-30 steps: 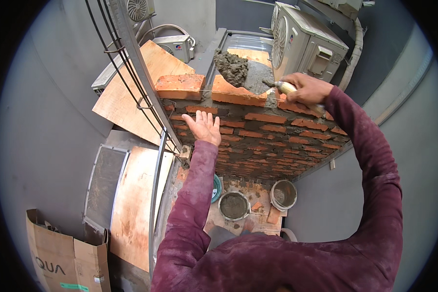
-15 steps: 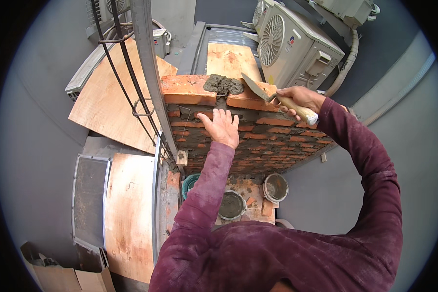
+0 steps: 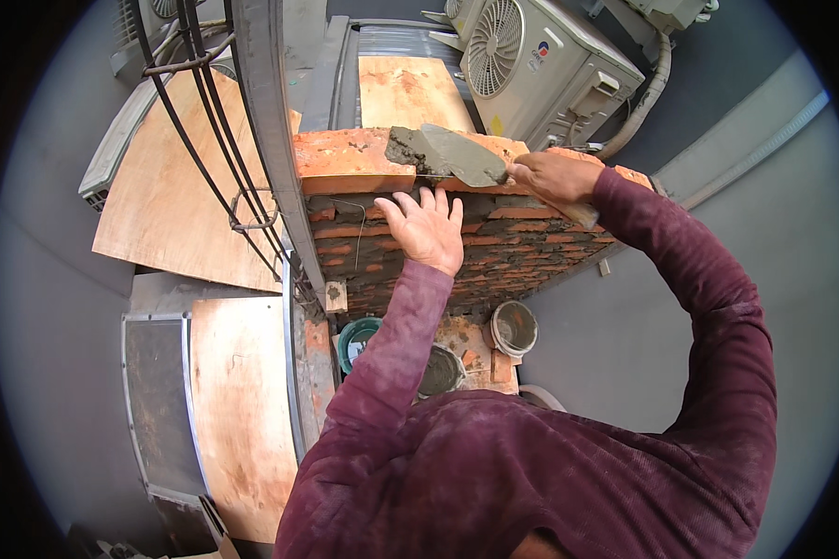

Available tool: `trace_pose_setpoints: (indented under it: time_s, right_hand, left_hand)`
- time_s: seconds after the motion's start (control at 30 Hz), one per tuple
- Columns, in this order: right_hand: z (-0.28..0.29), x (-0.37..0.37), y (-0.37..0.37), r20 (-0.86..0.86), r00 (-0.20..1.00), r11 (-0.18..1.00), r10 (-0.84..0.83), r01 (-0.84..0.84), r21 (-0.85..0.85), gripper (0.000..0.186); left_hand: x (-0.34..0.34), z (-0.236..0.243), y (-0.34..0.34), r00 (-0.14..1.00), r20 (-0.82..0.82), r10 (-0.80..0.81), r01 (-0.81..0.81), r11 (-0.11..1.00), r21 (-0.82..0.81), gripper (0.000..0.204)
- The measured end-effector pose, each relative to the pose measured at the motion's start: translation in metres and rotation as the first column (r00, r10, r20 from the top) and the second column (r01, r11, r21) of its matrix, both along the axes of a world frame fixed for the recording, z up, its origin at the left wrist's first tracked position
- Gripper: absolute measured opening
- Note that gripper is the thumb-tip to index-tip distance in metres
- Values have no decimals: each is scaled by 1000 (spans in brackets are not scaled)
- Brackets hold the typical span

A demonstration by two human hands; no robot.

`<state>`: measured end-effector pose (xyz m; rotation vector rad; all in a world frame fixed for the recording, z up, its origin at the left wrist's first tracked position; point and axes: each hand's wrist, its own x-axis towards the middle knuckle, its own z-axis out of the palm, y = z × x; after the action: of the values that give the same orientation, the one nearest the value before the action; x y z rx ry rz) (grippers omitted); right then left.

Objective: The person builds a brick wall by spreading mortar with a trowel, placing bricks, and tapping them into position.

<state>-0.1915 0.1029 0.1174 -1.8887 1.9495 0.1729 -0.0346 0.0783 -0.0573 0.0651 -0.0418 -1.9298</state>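
Note:
My right hand [image 3: 559,177] is closed round the handle of a trowel [image 3: 466,158] above the top course of a brick wall [image 3: 475,247]. The trowel's broad face lies over a lump of grey mortar [image 3: 405,147], which sits at the gap between a left orange brick [image 3: 350,166] and the bricks to the right. My left hand [image 3: 429,231] is held up just below that gap, palm showing and fingers spread, holding nothing. Whether its fingertips touch the wall I cannot tell. A thin string runs along the front of the top course.
Left of the wall stand a metal post [image 3: 275,121] and steel rebar [image 3: 205,102]. Behind are an air-conditioner unit [image 3: 541,70] and a plywood sheet [image 3: 415,88]. Below sit a mortar bucket [image 3: 441,371], a pale bucket [image 3: 515,328] and a teal tub [image 3: 354,343].
The trowel has swung left from the right-hand brick onto the mortar, its blade now turned flatter over the lump. My left hand stays spread near the gap. The view has shifted slightly.

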Motion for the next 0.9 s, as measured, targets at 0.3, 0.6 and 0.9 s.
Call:
trace_pose_setpoints:
  time_s: [0.3,0.6,0.9]
  right_hand:
    - [44,66,-18,-255,931,956,263,-287,-64,41]
    - [8,34,-20,-291,887,930,359,-365,32,39]
    - [6,1,15,341,888,943,-307,235,236,49]
  left_hand:
    - [7,-7,5,996,77,-47,50,998,-42,104]
    - [10,-10,3,998,28,-61,64,995,-81,106]
    - [4,-2,3,997,29,-77,78,995,-54,104]
